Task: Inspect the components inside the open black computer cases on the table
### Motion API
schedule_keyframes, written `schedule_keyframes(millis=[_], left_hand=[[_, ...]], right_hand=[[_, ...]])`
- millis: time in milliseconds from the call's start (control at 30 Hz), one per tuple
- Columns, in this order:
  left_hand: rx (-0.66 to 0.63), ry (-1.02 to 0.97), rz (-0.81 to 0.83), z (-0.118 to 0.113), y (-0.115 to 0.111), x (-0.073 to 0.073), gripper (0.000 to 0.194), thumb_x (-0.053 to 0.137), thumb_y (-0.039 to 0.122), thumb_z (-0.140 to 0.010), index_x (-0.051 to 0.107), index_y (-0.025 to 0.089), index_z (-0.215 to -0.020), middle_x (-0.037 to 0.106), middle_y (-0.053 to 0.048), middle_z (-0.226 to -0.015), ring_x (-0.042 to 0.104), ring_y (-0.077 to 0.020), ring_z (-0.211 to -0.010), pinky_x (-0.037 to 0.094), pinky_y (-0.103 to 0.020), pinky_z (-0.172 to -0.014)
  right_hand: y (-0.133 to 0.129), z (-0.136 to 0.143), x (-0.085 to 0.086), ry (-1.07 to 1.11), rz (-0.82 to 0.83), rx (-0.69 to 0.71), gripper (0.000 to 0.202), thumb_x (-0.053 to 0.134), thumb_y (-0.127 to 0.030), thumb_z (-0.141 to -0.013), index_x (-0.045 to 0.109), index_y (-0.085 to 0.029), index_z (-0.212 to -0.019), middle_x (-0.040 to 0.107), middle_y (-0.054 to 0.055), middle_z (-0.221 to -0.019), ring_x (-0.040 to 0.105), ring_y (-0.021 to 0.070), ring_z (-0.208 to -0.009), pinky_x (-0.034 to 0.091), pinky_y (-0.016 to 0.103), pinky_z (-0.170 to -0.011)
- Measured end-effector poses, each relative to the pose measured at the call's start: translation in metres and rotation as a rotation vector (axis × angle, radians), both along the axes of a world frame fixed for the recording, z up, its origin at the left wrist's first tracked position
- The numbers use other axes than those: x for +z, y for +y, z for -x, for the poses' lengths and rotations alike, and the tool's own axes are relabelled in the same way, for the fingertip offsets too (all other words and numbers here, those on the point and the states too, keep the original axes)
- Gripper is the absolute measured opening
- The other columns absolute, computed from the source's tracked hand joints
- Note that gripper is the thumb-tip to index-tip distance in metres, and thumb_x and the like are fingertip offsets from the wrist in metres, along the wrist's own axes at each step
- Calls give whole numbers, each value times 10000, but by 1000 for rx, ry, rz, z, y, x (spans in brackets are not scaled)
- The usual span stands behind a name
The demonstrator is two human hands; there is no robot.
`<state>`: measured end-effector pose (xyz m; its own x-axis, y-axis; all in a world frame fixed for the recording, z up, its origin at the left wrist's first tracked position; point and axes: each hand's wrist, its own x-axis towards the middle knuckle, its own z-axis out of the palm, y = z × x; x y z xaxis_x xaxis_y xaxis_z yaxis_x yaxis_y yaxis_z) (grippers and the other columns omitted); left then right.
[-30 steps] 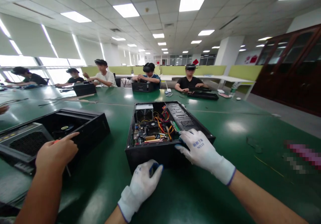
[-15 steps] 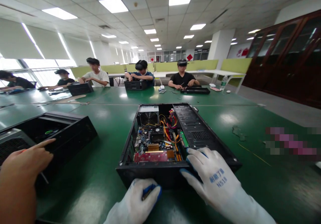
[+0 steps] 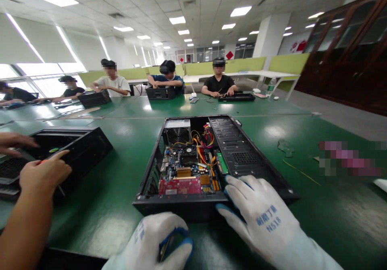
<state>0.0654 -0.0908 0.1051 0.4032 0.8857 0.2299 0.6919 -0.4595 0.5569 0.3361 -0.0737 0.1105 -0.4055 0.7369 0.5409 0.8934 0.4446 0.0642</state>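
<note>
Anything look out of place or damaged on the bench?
Minor: a loose yellow strand and a small crumpled tangle lie right of the open computer case, attached to nothing visible, like stray scraps. No spill or damage is evident.

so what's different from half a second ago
A co-worker's bare hand has come into view at the left, over the neighbouring case. The left hand shows lower in view, curled around a thin object. The right hand stays at the open case's near edge; the pointing hand stays too.
</note>
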Motion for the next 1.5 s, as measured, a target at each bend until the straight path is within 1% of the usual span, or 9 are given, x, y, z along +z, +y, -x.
schedule_keyframes(millis=[100, 200, 433, 733, 1000, 1133, 1233, 1333, 1500], left_hand=[[22, 15, -164, -1, -7, 26, 204, 631, 483, -858, 717, 334, -967, 747, -21, -876, 712, -204, -773, 592, -295, -724], [51, 53, -284, -1, 4, 38, 210, 604, 445, -890, 675, 306, -1029, 725, -21, -861, 696, -182, -740, 580, -287, -709], [55, 255, -257, 1, 40, 30, 203, 538, 415, -930, 610, 244, -1010, 695, -29, -913, 673, -198, -806, 533, -313, -732], [8, 321, -194, 0, 20, 27, 210, 481, 413, -950, 583, 262, -845, 638, -14, -782, 635, -182, -695, 466, -291, -617], [-23, 308, -155, 10, 13, 33, 233, 532, 405, -902, 606, 283, -1086, 700, -66, -990, 686, -225, -868, 567, -319, -763], [-112, 305, -217, 15, 21, 42, 357, 522, 334, -880, 570, 249, -1224, 665, -94, -1207, 664, -266, -1112, 555, -364, -951], [-165, 331, -254, 7, 38, 48, 310, 465, 251, -874, 593, 202, -1152, 623, -129, -1277, 572, -311, -1278, 467, -441, -1087], [-115, 357, -243, -11, 68, 51, 301, 474, 213, -865, 584, 175, -1142, 604, -144, -1274, 536, -321, -1317, 416, -466, -1129], [39, 415, -176, -35, 123, 48, 445, 489, 196, -899, 460, 55, -1320, 583, -216, -1281, 546, -324, -1289, 435, -454, -1088]], right_hand=[[-3, -1, 2, -9, -17, 12, 222, 661, -423, -869, 683, -208, -918, 723, 95, -1060, 592, 296, -894, 396, 429, -738], [-7, -4, 4, -14, -20, 27, 222, 654, -428, -869, 682, -211, -902, 727, 98, -1041, 594, 292, -873, 393, 421, -718], [-18, -8, 2, -24, -48, 56, 249, 588, -447, -908, 683, -218, -899, 723, 102, -1011, 594, 292, -877, 410, 437, -770], [-34, -12, 10, 39, -12, 159, 266, 537, -466, -943, 662, -249, -853, 715, 68, -842, 581, 256, -755, 408, 431, -724], [-35, -18, 25, -50, -19, 228, 368, 467, -543, -956, 663, -280, -789, 695, 65, -751, 569, 248, -676, 413, 422, -657], [-7, -14, 46, -162, 66, 271, 445, 480, -633, -934, 676, -260, -791, 695, 67, -779, 595, 237, -713, 437, 397, -693], [37, 1, 67, -300, 227, 244, 449, 497, -626, -934, 705, -232, -875, 704, 78, -858, 625, 250, -831, 442, 378, -750], [88, 26, 80, -420, 372, 120, 502, 531, -627, -908, 726, -170, -979, 719, 128, -927, 652, 274, -887, 451, 378, -793], [151, 64, 56, -555, 596, 17, 512, 643, -536, -839, 731, -119, -1123, 726, 195, -1080, 676, 341, -1006, 486, 423, -836]])
